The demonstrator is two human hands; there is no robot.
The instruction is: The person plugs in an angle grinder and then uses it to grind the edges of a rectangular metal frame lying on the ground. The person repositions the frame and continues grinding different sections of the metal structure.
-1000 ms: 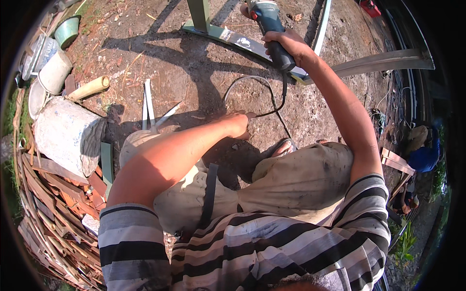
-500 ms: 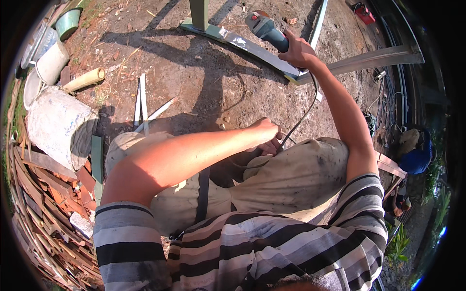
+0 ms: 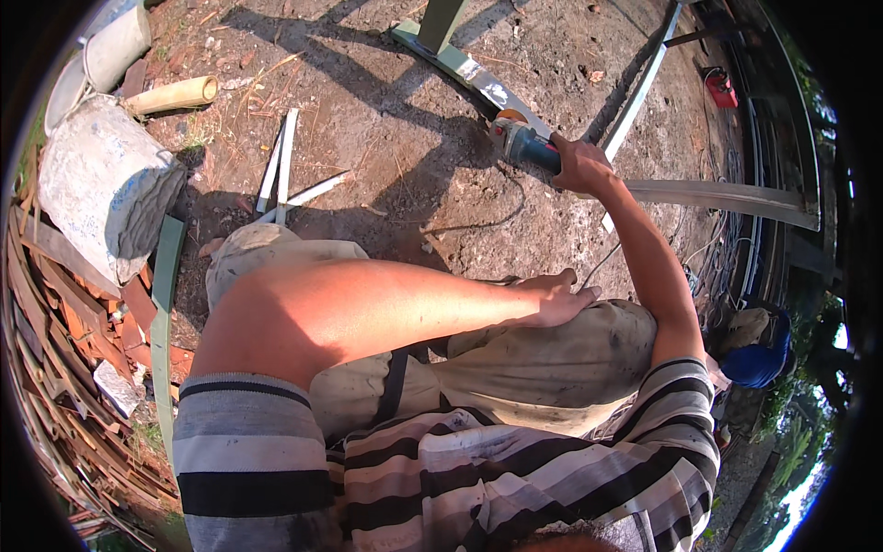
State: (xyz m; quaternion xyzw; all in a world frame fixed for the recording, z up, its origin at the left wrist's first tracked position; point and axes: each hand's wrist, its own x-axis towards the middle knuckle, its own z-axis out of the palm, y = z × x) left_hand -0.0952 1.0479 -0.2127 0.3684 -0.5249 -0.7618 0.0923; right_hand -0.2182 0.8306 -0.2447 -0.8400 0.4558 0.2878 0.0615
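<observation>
My right hand (image 3: 583, 167) is wrapped round the body of a blue-green angle grinder (image 3: 532, 149). Its orange-brown disc (image 3: 511, 116) points away from me, close beside a flat metal bar (image 3: 497, 89) on the ground; I cannot tell whether they touch. Over my right knee, my left hand (image 3: 556, 300) lies with its fingers stretched out and nothing in its grasp. The grinder's dark cord (image 3: 602, 263) passes just by those fingertips. A green post (image 3: 441, 23) stands on the green-painted far end of the bar.
Thin white strips (image 3: 287, 161) lie on the dirt at left, near a bamboo piece (image 3: 175, 95) and a whitish bucket-like container (image 3: 101, 179). Broken tiles and wood (image 3: 74, 340) are heaped at far left. Long metal profiles (image 3: 727, 197) and a red case (image 3: 721, 89) are at right.
The grinder in my right hand has come nearer to me, off to the near side of the bar. My left hand has let go of the cord and moved right, its fingers opening.
</observation>
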